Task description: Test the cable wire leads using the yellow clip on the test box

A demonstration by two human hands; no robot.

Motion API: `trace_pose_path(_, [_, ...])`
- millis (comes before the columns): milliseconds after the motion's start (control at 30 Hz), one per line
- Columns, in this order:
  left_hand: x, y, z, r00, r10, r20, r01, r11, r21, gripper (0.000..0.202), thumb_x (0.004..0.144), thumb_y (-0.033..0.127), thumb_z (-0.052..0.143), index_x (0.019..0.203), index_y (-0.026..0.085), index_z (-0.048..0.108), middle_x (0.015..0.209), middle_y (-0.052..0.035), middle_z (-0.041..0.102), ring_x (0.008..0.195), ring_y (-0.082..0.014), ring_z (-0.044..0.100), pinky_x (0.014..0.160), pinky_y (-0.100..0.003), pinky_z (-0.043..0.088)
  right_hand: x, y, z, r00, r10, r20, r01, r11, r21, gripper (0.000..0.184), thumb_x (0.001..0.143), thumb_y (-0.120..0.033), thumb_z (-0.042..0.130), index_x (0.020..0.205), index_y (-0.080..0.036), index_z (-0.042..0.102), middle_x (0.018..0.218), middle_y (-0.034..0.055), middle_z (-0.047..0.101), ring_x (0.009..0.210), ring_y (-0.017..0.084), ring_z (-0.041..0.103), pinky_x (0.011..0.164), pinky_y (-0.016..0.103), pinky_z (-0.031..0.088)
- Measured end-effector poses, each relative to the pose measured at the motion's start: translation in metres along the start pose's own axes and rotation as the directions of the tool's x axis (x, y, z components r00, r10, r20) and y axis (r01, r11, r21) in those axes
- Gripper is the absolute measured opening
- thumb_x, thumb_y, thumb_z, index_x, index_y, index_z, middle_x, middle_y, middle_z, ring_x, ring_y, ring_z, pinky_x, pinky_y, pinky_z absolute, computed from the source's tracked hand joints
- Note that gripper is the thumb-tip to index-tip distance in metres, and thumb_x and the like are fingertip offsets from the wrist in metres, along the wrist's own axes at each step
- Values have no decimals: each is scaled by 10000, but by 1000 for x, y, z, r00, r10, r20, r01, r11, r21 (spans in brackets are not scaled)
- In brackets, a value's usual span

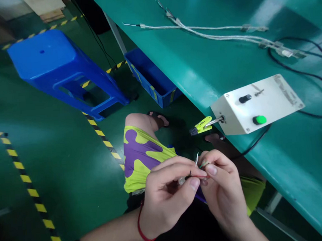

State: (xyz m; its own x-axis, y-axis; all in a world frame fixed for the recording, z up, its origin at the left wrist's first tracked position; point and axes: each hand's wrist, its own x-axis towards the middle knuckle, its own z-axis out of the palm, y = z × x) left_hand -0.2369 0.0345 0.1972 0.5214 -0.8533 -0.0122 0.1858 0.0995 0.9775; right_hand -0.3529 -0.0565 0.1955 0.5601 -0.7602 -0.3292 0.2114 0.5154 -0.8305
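Observation:
My left hand [167, 198] and my right hand [223, 188] meet over my lap, fingertips pinched together on a thin wire piece [197, 161] whose pale end sticks up between them. A red string circles my left wrist. Just above the hands, a white control box [271, 100] with a black knob and a green button [259, 119] sits at the edge of the green table [201, 65]. A yellow clip [203, 125] juts from the box's side toward me.
Pale braided wire leads [218, 32] and black cables [307, 72] lie on the table behind the box. A blue stool [59, 69] and a blue bin [153, 78] stand on the green floor, crossed by yellow-black tape [29, 186].

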Motion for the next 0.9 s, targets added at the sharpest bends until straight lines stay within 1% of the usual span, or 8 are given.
trace_pose_path(33, [0, 0, 0, 1000, 18, 17, -18, 1000, 12, 192, 910, 152, 721, 1009, 277, 828, 958, -24, 750, 814, -155, 707, 683, -253, 564, -1, 0, -1, 1000, 11, -16, -11, 1000, 4, 128, 861, -293, 811, 815, -215, 721, 743, -9, 547, 603, 109, 447, 558, 239, 392])
trace_pose_path(100, [1, -1, 1, 999, 15, 35, -16, 999, 28, 206, 908, 138, 715, 1011, 275, 829, 968, -22, 761, 828, -153, 707, 688, -246, 564, -2, -1, -2, 999, 22, -39, -22, 1000, 12, 118, 856, -276, 821, 820, -210, 730, 741, -10, 556, 593, 94, 441, 552, 226, 391])
trace_pose_path(233, [1, -2, 4, 1000, -17, 14, 17, 1000, -20, 228, 913, 123, 714, 1014, 290, 833, 975, -18, 771, 843, -152, 720, 698, -237, 571, -3, -1, -3, 998, 40, -57, -38, 999, 30, 76, 874, -231, 812, 841, -218, 745, 747, -16, 573, 601, 76, 449, 565, 200, 411])
trace_pose_path(400, [-2, -3, 5, 999, -41, 15, 42, 995, -87, 252, 926, 121, 713, 1035, 312, 836, 971, -22, 778, 858, -154, 729, 727, -233, 592, -3, -1, -2, 998, 15, -62, -14, 1000, 28, 81, 863, -227, 829, 841, -213, 752, 760, -13, 594, 613, 72, 476, 576, 182, 444])
trace_pose_path(533, [-3, -3, 5, 998, -55, 16, 56, 993, -100, 256, 930, 124, 712, 1041, 317, 839, 974, -23, 791, 872, -154, 730, 756, -230, 600, -3, -1, 0, 998, 4, -61, -3, 1000, 21, 78, 872, -216, 824, 846, -208, 750, 773, -16, 613, 613, 61, 483, 601, 169, 477])
trace_pose_path(667, [-2, -2, 6, 998, -57, 17, 58, 993, -106, 256, 935, 125, 709, 1036, 321, 841, 967, -17, 797, 858, -141, 731, 747, -214, 590, -2, -1, 2, 998, -3, -57, 4, 1000, 23, 85, 877, -209, 818, 837, -199, 743, 760, -22, 604, 612, 56, 488, 604, 154, 484])
trace_pose_path(900, [-2, -2, 5, 997, -81, 18, 82, 992, -90, 254, 941, 144, 710, 1040, 341, 837, 969, -13, 798, 861, -156, 738, 749, -246, 592, -2, 0, 1, 998, 8, -67, -6, 1000, 21, 87, 867, -211, 825, 837, -206, 743, 766, -22, 591, 608, 60, 474, 602, 164, 481])
